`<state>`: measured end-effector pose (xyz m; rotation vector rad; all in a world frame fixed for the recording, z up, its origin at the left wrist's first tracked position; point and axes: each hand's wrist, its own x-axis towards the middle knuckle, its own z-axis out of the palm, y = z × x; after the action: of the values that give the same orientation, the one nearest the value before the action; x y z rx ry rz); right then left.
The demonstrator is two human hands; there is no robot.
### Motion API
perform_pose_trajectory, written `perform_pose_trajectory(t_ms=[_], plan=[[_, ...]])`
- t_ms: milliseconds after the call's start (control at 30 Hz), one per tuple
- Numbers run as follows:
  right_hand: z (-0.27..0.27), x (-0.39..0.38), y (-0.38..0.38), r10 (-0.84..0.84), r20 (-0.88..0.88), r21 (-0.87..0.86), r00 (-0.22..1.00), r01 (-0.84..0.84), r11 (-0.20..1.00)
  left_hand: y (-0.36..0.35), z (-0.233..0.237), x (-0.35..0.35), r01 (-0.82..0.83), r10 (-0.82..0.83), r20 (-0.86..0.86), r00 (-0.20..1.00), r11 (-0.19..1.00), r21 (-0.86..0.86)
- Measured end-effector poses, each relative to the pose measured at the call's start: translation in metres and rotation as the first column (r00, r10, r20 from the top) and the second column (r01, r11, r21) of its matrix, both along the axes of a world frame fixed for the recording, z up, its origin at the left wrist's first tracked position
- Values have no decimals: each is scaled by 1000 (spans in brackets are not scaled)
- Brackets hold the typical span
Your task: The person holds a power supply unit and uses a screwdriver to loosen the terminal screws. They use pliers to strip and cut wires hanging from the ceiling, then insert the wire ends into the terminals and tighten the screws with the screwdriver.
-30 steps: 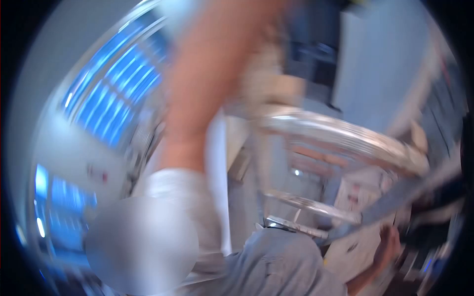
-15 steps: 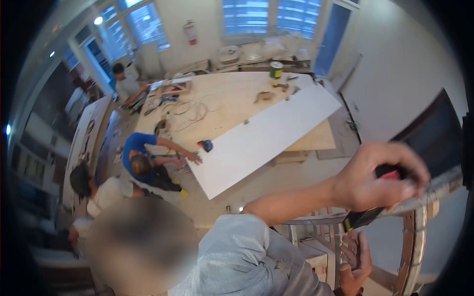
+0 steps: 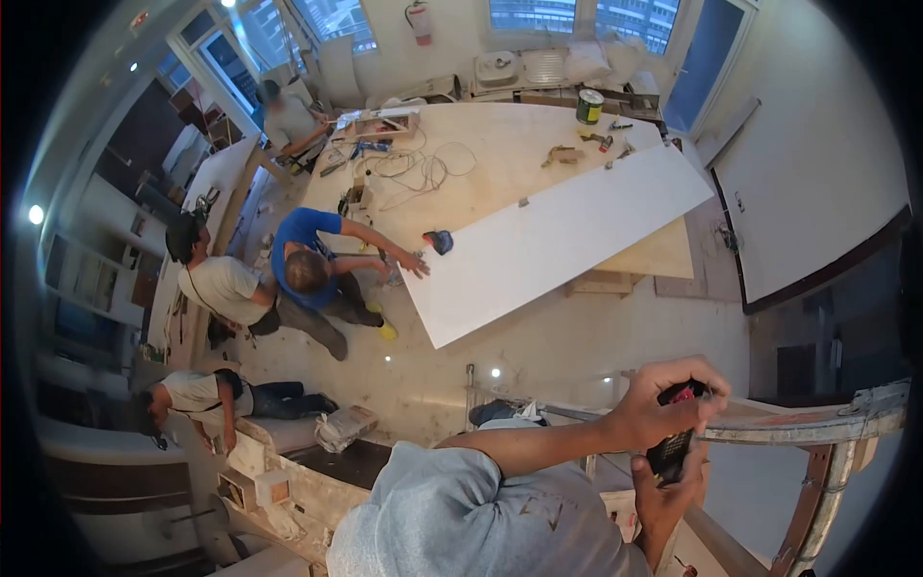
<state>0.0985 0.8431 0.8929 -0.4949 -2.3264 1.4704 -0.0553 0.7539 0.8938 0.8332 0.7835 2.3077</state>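
My left hand (image 3: 670, 402), on the arm that reaches across from the grey sleeve (image 3: 433, 481), curls around the upper part of a black block-shaped object (image 3: 672, 448) with a red part near its top. Directly below, my right hand (image 3: 663, 498) grips its lower end, with the thumb along one side. Fingers cover parts of the object, and its exact kind does not show. Both hands are close beside a metal frame rail (image 3: 808, 425).
A white panel (image 3: 567, 245) lies slantwise over a wooden worktable (image 3: 500, 144) with a can (image 3: 589, 106), cords and tools. A person in blue (image 3: 308, 255) touches its near corner; other people stand at left. A brown upright (image 3: 803, 505) rises by my hands.
My left hand has come down to the left with the black object, and my right hand has closed on its lower end. The view has shifted, moving the worktable up and right.
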Motion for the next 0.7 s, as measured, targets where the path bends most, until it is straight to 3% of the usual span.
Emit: perform_pose_trajectory(t_ms=[67, 100, 167, 233, 267, 333, 400, 433, 500, 567, 700], plan=[[0, 1, 1, -52, -93, 312, 994, 79, 947, 1, 1, 1, 36, -36, -1, 999, 995, 88], [0, 3, 1, -52, -89, 310, 995, 77, 948, -1, 2, 1, 72, -72, -10, 997, 982, 177], [0, 16, 4, -79, -33, 265, 996, 84, 961, -9, -10, -2, 118, -128, 40, 991, 975, 188], [-26, 34, 18, -86, -107, 332, 991, 117, 936, -25, -32, -17, 42, -40, -17, 999, 991, 124], [-36, 45, 26, -78, -112, 366, 991, 114, 923, -36, -67, -31, -18, 16, -85, 996, 1000, -22], [-44, 63, 33, -108, -79, 358, 991, 130, 925, -75, -95, -53, -275, 258, -108, 960, 940, -203], [-53, 70, 42, -124, -101, 379, 987, 153, 913, -127, -153, -89, -470, 407, -236, 883, 735, -490], [-56, 72, 43, -143, -122, 403, 982, 181, 897, -154, -169, -104, -570, 516, -271, 813, 610, -550], [-37, 67, 41, -162, -106, 323, 981, 188, 927, -210, -199, -134, -532, 602, -210, 770, 425, -733], [-31, 76, 53, -115, 110, 194, 987, 92, 977, -261, -230, -167, -545, 763, -179, 620, 255, -798], [-28, 76, 60, -104, 137, 309, 985, 57, 949, -350, -242, -220, -517, 864, -262, 431, -2, -856]])
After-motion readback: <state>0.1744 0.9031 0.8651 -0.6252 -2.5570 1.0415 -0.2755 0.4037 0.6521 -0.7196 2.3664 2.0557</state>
